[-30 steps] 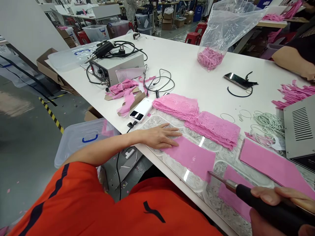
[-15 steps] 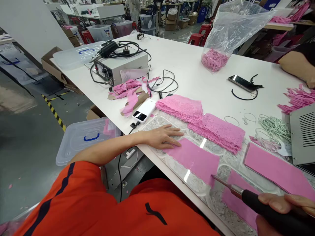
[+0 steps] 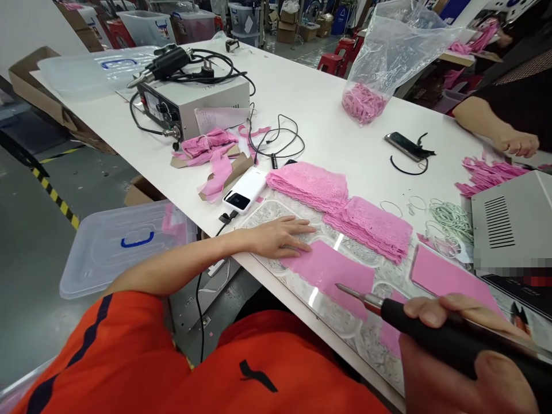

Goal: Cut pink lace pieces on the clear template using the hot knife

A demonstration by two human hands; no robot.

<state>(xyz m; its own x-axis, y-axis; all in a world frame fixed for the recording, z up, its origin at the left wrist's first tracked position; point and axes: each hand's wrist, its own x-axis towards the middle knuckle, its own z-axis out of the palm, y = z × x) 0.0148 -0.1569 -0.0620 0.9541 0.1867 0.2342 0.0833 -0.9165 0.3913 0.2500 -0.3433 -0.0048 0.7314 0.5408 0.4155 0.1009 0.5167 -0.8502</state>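
My left hand [image 3: 278,237] lies flat with its fingers spread, the fingertips on the left end of a flat pink fabric piece [image 3: 336,273]. My right hand [image 3: 435,368] is wrapped round a black-handled tool with a pointed metal tip [image 3: 401,318]. In the view its tip overlaps the right half of that piece; it looks raised above it. A second pink piece [image 3: 390,339] is partly hidden behind the tool and hand. Beneath the fabric is a glossy, grey-white patterned sheet [image 3: 267,213]. Folded stacks of pink lace [image 3: 308,185] sit just beyond.
A grey box [image 3: 211,115] carries a cabled black tool. Near it lies a white device with a dark screen [image 3: 245,190]. A pink stack [image 3: 448,279], pale green cord [image 3: 451,218] and a vented grey box [image 3: 517,221] are at right. Another person's hand [image 3: 515,141] rests beyond.
The tool and my right hand have moved left and up; the tip has left the pink piece's right end. My left hand keeps its place on the fabric. The camera has shifted.
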